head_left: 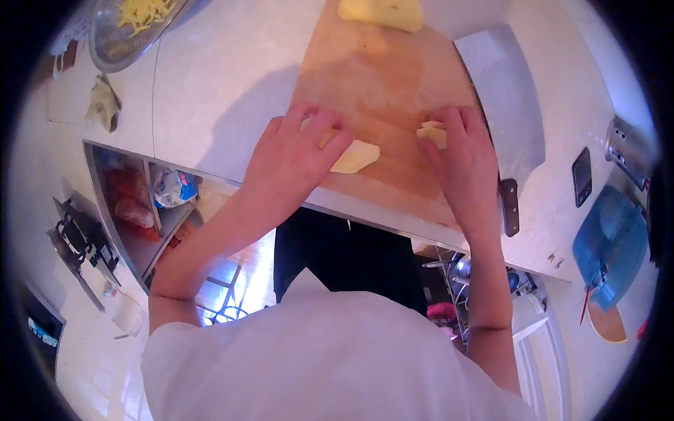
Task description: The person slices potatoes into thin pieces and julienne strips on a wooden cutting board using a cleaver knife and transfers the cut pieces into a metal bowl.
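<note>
On a wooden cutting board, my left hand curls its fingers over thin pale-yellow potato slices. One slice sticks out to the right of the fingers, and part of the rest is hidden beneath them. Between thumb and fingers, my right hand grips a few more potato slices near the board's right side. A larger peeled potato piece lies at the far end of the board. To the right of the board lies a cleaver, its wide blade pointing away and its dark handle near the counter edge.
A metal bowl with potato shreds stands at the far left. A crumpled cloth lies below it. On the right are a phone, a metal container and a blue plastic item. Open shelves sit under the counter.
</note>
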A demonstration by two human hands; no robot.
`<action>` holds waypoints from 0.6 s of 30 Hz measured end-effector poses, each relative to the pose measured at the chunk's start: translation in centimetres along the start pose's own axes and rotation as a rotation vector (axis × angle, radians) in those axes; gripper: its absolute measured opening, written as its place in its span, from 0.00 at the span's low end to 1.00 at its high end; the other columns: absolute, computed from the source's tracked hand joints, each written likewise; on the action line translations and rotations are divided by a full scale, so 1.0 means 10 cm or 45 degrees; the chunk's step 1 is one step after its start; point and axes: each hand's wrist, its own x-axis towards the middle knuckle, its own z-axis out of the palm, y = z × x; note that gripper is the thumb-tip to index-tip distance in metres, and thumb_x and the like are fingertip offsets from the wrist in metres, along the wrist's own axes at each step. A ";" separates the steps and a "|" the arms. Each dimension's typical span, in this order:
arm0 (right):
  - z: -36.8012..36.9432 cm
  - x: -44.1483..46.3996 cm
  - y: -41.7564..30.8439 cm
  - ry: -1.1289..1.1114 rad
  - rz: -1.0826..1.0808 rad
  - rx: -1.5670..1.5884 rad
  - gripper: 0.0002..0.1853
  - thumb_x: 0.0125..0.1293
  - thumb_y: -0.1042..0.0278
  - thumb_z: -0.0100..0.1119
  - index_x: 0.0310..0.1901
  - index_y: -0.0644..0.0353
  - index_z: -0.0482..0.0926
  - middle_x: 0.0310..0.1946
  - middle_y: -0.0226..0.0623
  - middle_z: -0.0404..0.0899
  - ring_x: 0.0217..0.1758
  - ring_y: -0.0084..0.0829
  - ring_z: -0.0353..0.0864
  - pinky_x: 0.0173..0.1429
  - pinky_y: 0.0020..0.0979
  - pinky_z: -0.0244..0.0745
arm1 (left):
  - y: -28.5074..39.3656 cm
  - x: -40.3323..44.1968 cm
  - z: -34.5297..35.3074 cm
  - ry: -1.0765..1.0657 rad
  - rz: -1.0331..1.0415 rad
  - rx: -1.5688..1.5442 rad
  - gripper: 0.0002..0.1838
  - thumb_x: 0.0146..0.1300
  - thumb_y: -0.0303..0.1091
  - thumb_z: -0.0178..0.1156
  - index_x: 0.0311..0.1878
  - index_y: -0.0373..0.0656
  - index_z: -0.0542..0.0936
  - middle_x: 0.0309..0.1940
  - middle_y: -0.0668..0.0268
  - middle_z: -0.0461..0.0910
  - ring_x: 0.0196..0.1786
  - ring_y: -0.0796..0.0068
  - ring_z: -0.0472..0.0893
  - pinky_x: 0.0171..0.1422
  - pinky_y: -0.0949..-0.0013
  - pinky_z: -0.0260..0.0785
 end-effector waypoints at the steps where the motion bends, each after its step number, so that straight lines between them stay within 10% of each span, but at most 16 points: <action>1: 0.00 -0.01 -0.02 -0.015 0.012 -0.015 0.13 0.53 0.74 0.62 0.41 0.59 0.71 0.36 0.38 0.74 0.39 0.40 0.76 0.41 0.36 0.72 | 0.00 -0.01 -0.01 -0.008 -0.008 -0.023 0.20 0.43 0.26 0.61 0.44 0.46 0.74 0.45 0.67 0.72 0.52 0.63 0.70 0.46 0.66 0.71; 4: -0.01 -0.06 -0.09 -0.021 0.074 0.053 0.13 0.53 0.75 0.61 0.40 0.59 0.71 0.33 0.38 0.74 0.40 0.40 0.76 0.41 0.37 0.72 | -0.01 0.04 -0.03 -0.093 -0.073 -0.230 0.33 0.32 0.28 0.70 0.48 0.46 0.72 0.48 0.64 0.71 0.52 0.57 0.69 0.53 0.61 0.69; 18: 0.46 -0.21 -0.69 -0.039 -0.056 0.312 0.20 0.51 0.73 0.60 0.47 0.58 0.68 0.42 0.42 0.69 0.43 0.44 0.73 0.41 0.40 0.72 | 0.08 -0.25 0.19 0.229 -0.201 -0.464 0.36 0.35 0.31 0.72 0.53 0.47 0.69 0.53 0.60 0.67 0.54 0.53 0.67 0.56 0.59 0.66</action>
